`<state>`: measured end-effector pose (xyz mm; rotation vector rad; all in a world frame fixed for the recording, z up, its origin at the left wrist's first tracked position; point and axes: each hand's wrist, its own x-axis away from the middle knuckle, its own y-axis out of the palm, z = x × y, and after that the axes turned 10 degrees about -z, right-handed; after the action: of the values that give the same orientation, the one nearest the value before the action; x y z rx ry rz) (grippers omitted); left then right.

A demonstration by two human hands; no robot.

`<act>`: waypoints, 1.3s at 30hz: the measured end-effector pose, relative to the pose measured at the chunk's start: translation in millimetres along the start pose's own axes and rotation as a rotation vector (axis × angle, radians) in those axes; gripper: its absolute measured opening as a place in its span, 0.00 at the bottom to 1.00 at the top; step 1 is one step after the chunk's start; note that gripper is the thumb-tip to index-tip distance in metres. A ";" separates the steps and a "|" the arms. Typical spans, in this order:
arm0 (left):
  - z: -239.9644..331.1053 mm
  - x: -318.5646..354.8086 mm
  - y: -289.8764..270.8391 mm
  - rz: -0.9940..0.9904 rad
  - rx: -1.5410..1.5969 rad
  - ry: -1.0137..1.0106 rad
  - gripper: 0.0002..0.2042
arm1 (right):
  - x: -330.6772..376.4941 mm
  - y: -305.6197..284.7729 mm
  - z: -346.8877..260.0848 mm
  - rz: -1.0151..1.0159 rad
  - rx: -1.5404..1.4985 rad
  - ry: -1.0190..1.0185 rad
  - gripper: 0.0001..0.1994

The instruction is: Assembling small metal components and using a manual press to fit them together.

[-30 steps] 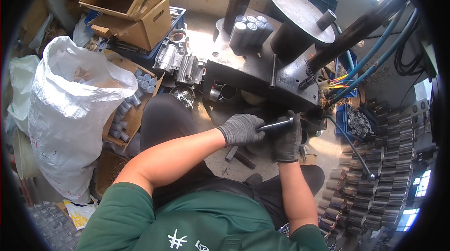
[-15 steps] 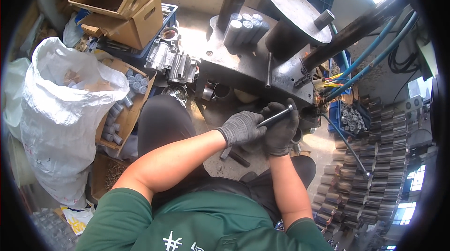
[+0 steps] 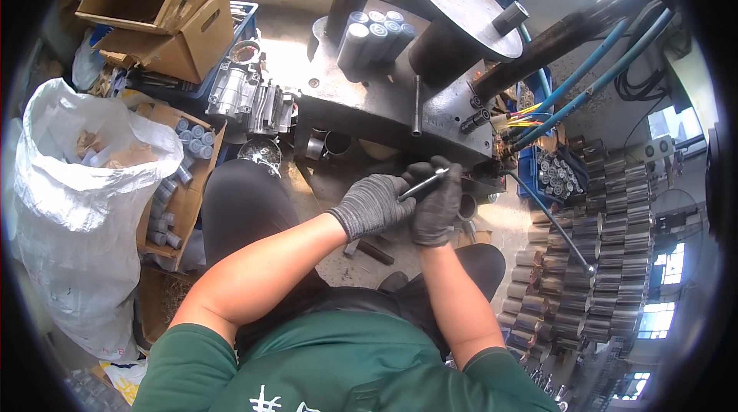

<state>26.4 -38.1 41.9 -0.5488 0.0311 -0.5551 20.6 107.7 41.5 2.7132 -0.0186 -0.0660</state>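
Note:
Both my hands wear dark grey knit gloves and meet over my lap, in front of a black metal machine base (image 3: 369, 116). My left hand (image 3: 370, 204) is closed round the near end of a slim, shiny metal pin (image 3: 422, 185). The pin slants up to the right, toward my right hand (image 3: 437, 212). There the fingers curl about its far end and cover part of it. Several grey capped cylinders (image 3: 374, 41) stand upright on the machine's top. Beside them a round steel plate (image 3: 461, 8) sits on a thick dark column, with a short ribbed cylinder on it.
On the left are a white woven sack (image 3: 73, 258), stacked cardboard boxes (image 3: 177, 35) and a carton of grey cylinders (image 3: 181, 216). Metal housings (image 3: 246, 97) lie beside the machine. To the right, blue hoses (image 3: 596, 81), a blue bin of parts (image 3: 560, 174) and stacked steel cylinders (image 3: 569, 266) fill the floor.
The view has shifted, so the surroundings sit further left and slightly higher. My right hand has curled more about the pin's far end, whose flat head showed earlier.

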 end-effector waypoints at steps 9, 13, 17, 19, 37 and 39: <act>-8.5 -5.2 3.0 0.073 0.183 0.027 0.14 | -9.2 0.9 -3.3 -0.148 0.297 0.009 0.24; -9.1 -6.3 5.9 0.052 0.243 -0.054 0.16 | -11.4 -3.6 -11.3 -0.243 0.414 0.083 0.26; 0.5 -9.3 5.7 0.180 0.486 0.063 0.14 | -44.5 -23.7 -48.3 -0.378 0.616 0.048 0.24; 4.2 -10.9 4.4 0.169 0.709 0.077 0.14 | -71.7 -38.5 -67.9 -0.311 0.800 -0.321 0.13; -16.2 -13.7 -7.2 0.301 1.417 0.358 0.28 | -168.1 -95.5 -105.9 -0.157 1.423 -0.260 0.15; -14.2 -11.0 -12.1 0.338 1.322 0.322 0.26 | -161.9 -89.8 -111.3 -0.137 1.107 -0.201 0.12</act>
<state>8.6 -48.1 34.6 0.8264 0.0528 -0.2303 -135.4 239.2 112.5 3.7916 0.1023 -0.5009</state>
